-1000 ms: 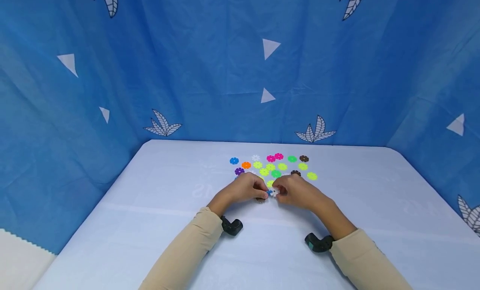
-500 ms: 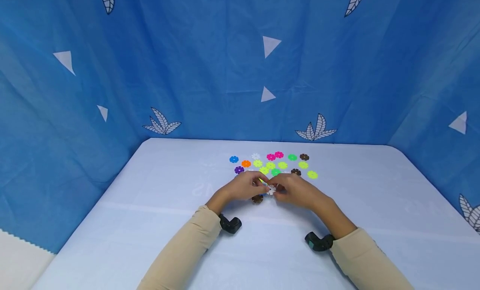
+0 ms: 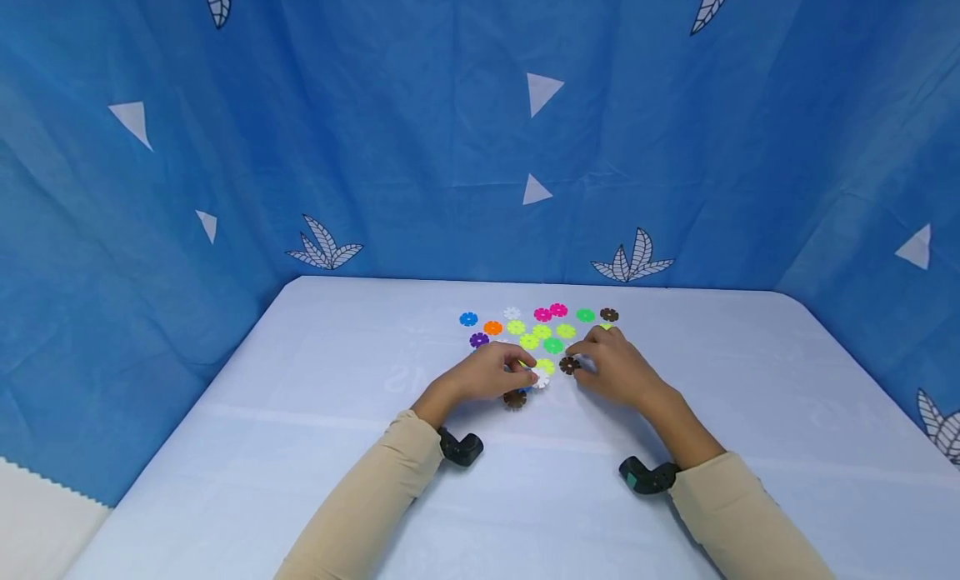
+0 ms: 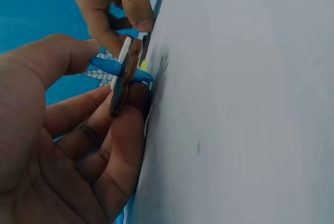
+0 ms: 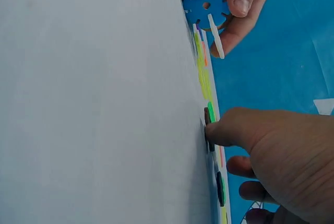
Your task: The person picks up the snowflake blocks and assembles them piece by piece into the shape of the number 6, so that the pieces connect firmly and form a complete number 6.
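Observation:
My left hand [image 3: 491, 372] pinches a small joined cluster of notched plastic discs. In the right wrist view the blue disc [image 5: 197, 11] faces the camera, with a white disc [image 5: 216, 36] slotted into its edge. A brown disc [image 4: 122, 89] crosses the blue one in the left wrist view. My right hand [image 3: 618, 367], to the right of the cluster, holds a separate brown disc [image 3: 569, 366] between thumb and fingers. That disc stands close over the table, its far side partly hidden by the fingers.
Loose discs lie flat beyond the hands: several yellow ones [image 3: 542, 332], pink discs [image 3: 558, 310], green discs [image 3: 553, 346], an orange disc [image 3: 492, 328], a purple disc [image 3: 479, 340] and a blue one [image 3: 468, 319]. A blue curtain [image 3: 450, 147] hangs behind the white table [image 3: 337, 355].
My right hand has left the white disc of the cluster, moved to the right and taken a brown disc, which is now nearer to me. The left hand keeps its hold almost unmoved.

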The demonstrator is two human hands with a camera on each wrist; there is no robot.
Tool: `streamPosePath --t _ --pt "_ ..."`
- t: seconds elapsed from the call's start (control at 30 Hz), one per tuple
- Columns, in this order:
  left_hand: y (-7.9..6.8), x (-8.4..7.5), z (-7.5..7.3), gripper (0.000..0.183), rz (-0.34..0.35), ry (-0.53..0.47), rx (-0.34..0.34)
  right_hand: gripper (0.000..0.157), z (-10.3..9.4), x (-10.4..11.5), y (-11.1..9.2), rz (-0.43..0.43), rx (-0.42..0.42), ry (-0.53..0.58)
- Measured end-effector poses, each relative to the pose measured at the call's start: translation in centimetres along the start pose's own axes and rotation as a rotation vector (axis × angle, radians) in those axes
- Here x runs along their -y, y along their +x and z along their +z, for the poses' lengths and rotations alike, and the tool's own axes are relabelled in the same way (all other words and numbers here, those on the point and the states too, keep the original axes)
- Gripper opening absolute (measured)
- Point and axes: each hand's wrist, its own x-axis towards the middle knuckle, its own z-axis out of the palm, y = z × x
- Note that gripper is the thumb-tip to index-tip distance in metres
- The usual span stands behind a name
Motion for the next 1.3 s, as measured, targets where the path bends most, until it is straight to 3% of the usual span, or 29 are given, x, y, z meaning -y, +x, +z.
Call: streamPosePath --t 0.37,0.57,0.77,0.93,1.3 --pt "-0.1 0.0 0.0 0.027 -0.017 -0.028 0.017 0.019 0.0 -0.3 0.0 -0.046 0.061 0.075" --pt "0.0 0.1 0.0 0.029 0.001 -0.028 0.018 0.021 -0.4 -0.2 0.4 -0.084 0.161 0.170" --pt "0.0 0.0 -0.1 0.029 0.004 -0.025 0.020 0.026 -0.7 0.1 0.4 -0.092 0.189 0.211" --pt "0.0 0.1 0.0 0.029 0.008 -0.032 0.019 0.026 -0.9 0.3 0.4 -0.081 0.191 0.265" --pt "-0.1 0.1 0.0 0.027 0.024 -0.023 0.022 0.016 -0.6 0.4 0.6 -0.144 0.145 0.303"
